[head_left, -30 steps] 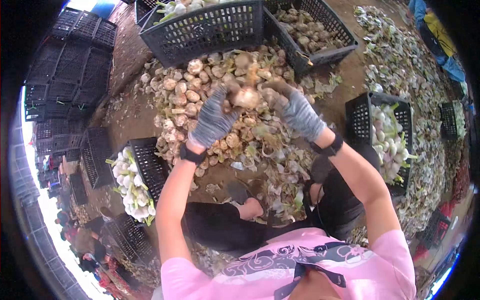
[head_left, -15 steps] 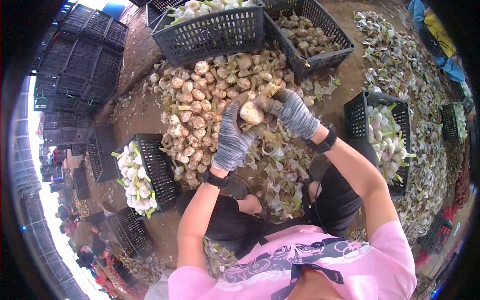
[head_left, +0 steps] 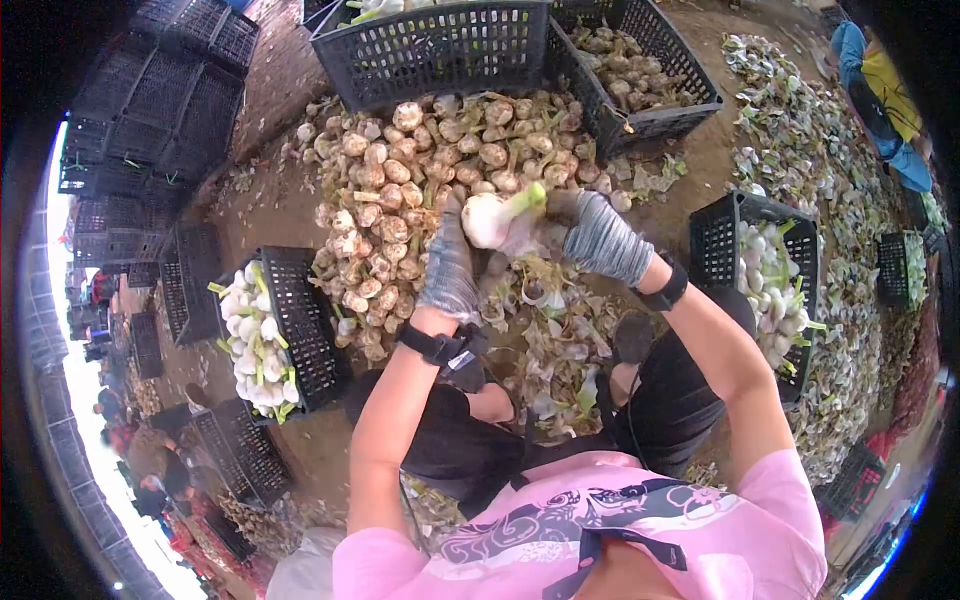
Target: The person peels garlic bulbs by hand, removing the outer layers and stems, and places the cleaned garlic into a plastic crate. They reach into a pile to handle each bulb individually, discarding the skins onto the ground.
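My left hand (head_left: 450, 268), in a grey striped glove, is closed around the side of a garlic bulb (head_left: 487, 222). The bulb looks white and smooth, with a short green-white stem pointing up to the right. At its right side is my right hand (head_left: 607, 240), gloved alike, its fingertips blurred and bent close to the stem. Loose garlic skin (head_left: 525, 240) hangs smeared between the bulb and those fingers. Beneath and beyond both hands spreads a heap of unpeeled, soil-brown garlic (head_left: 395, 195).
Peeled garlic fills a crate (head_left: 305, 320) on the left and another crate (head_left: 712, 245) on the right. Two black crates (head_left: 430, 60) (head_left: 655, 125) stand behind the heap. Peelings (head_left: 565, 350) litter the ground between my legs. Stacked crates (head_left: 165, 100) rise at far left; a person (head_left: 880, 95) sits far right.
The bulb has gone from brown and dirty to white, its outer skin coming away. My right hand has shifted slightly right, away from the bulb. The view has moved a little.
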### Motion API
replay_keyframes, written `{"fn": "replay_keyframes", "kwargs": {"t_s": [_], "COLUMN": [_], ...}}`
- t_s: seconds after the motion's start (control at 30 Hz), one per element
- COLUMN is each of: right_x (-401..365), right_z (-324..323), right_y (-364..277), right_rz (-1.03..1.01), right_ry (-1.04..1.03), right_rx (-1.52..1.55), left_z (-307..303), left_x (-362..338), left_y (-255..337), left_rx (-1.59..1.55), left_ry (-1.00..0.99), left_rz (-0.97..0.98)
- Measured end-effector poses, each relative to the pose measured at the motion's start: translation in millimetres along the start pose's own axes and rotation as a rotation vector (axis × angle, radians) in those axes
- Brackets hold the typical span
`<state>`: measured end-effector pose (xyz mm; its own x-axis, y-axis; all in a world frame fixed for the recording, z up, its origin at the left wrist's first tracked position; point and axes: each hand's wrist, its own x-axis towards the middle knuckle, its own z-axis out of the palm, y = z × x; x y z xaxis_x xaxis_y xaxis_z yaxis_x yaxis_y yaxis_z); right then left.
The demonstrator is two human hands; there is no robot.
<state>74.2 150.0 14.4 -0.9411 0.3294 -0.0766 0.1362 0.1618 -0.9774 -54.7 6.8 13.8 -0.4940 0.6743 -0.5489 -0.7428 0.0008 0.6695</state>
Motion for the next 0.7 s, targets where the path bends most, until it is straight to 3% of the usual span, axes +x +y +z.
{"fn": "replay_keyframes", "kwargs": {"t_s": [0.07,0.1,0.13,0.2,0.23,0.27,0.33,0.37,0.4,0.47,0.5,0.53,0.6,0.63,0.7], "right_x": [-6,-7,-8,-10,-11,-11,-8,-4,-5,-10,-10,-11,-10,-8,1], "right_z": [8,12,15,19,16,15,7,10,11,19,14,12,5,8,2], "right_y": [-13,-7,-4,-1,-8,-7,-5,16,12,2,6,8,6,20,38], "right_rz": [-0.149,-0.125,-0.121,-0.044,0.021,0.023,0.228,0.161,0.160,-0.170,-0.228,-0.221,0.250,0.072,0.089], "right_ry": [0.021,-0.001,-0.007,-0.005,-0.037,-0.038,0.011,0.072,0.072,0.271,0.256,0.257,0.103,0.204,0.205], "right_rx": [-0.368,-0.282,-0.280,0.093,0.257,0.258,0.382,0.258,0.254,0.083,-0.096,-0.092,0.539,0.405,0.539], "left_z": [-60,-13,-16,-24,-28,-28,-14,-11,-1,12,15,12,3,-2,-9], "left_x": [33,11,13,21,22,23,18,7,0,-9,-15,-15,-7,-1,3], "left_y": [-6,-5,-7,-10,-14,-21,-25,-12,-4,4,7,6,1,-3,-5], "left_rx": [-0.136,0.125,0.121,0.215,0.116,0.115,0.401,0.693,0.690,1.098,1.171,1.172,0.858,0.770,0.775], "left_ry": [-0.490,0.067,0.072,-0.006,-0.049,-0.049,-0.018,0.103,0.101,-0.066,-0.148,-0.149,-0.194,-0.213,-0.228], "left_rz": [-0.329,-0.140,-0.143,-0.286,-0.275,-0.277,0.461,0.645,0.647,1.043,0.806,0.798,0.413,0.444,0.459]}}
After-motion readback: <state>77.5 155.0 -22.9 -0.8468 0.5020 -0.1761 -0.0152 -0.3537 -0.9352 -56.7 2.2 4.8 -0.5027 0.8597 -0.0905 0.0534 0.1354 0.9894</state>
